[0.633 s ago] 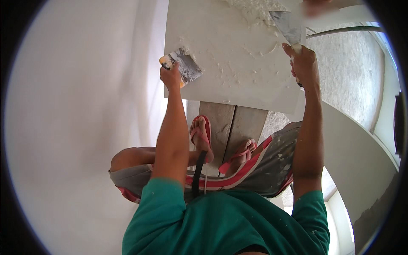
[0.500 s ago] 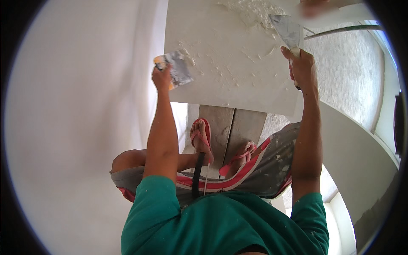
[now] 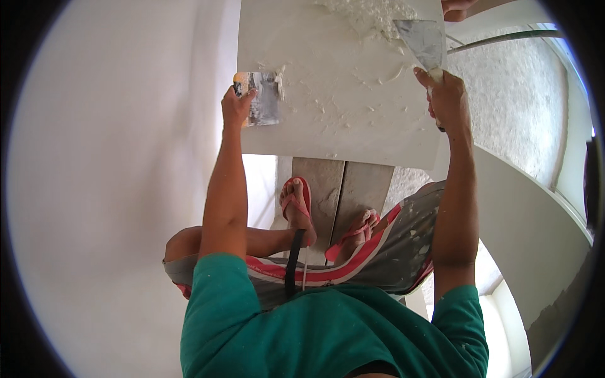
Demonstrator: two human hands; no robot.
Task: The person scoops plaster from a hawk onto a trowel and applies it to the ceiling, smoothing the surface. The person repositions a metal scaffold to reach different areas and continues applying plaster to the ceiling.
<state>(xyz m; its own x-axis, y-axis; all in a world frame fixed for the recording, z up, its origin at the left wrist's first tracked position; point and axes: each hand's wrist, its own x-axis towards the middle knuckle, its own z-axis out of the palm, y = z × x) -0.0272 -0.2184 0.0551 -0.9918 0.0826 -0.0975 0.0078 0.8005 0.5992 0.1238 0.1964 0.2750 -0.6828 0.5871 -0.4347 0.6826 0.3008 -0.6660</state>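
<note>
My left hand (image 3: 236, 106) is closed on a wide scraper (image 3: 265, 101) with a smeared metal blade and a yellow-and-black grip edge. A ridge of white paste clings to the blade's right edge, over the left part of a pale board (image 3: 328, 135). In my right hand (image 3: 449, 101), fingers wrapped round its light handle, is a putty knife (image 3: 421, 43) with a flared metal blade. That blade lies at the board's far right, beside a heap of wet white paste (image 3: 372, 16). Smears and small lumps of paste dot the board.
A smooth white wall (image 3: 113, 189) rises along the left. My feet in red flip-flops (image 3: 296, 200) stand on grey planks (image 3: 318, 183) below the board. Another person's hand (image 3: 459, 9) shows at the top right, near a dark curved bar (image 3: 504, 41). A pale curved panel (image 3: 523, 208) stands at right.
My left hand has shifted slightly left and turned the scraper squarer to the board. My right hand stays nearly still. The other person's hand has moved a little, now less blurred.
</note>
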